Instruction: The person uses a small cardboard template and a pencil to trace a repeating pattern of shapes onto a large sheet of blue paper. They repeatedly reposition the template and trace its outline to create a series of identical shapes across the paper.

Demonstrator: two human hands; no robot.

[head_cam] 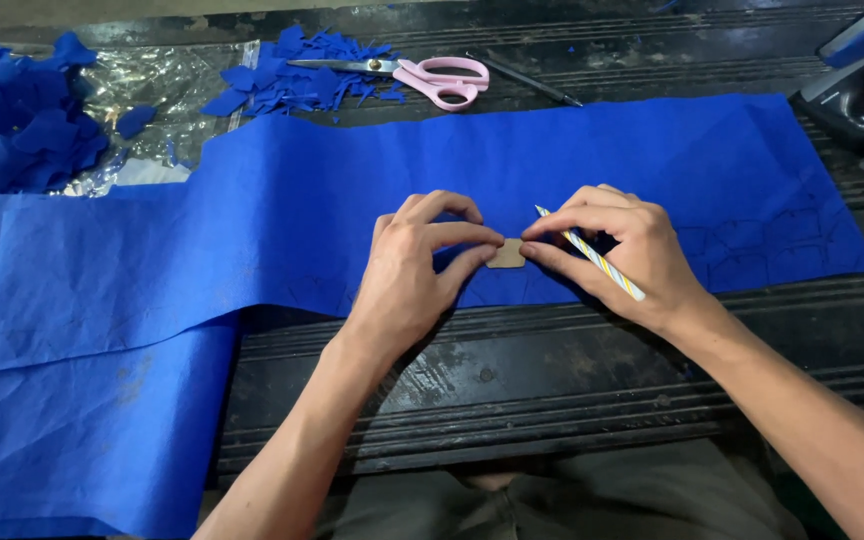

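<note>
Cut blue scraps (pixel 22 120) already pile at the table's far-left corner; your left hand (pixel 414 270) pinches the small tan template (pixel 506 254) flat on the blue fabric strip (pixel 352 200) near its front edge. Your right hand (pixel 624 250), clamped on a striped pencil (pixel 592 255), touches the template; faint traced outlines (pixel 762 245) lie rightward, so most of the strip looks untraced.

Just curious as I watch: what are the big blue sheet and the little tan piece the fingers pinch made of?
The big blue sheet looks like thin matte paper or non-woven fabric: it creases softly and shows faint drawn outlines. The little tan piece, pinched between the left hand and right hand, looks like stiff, dull cardboard.
</note>
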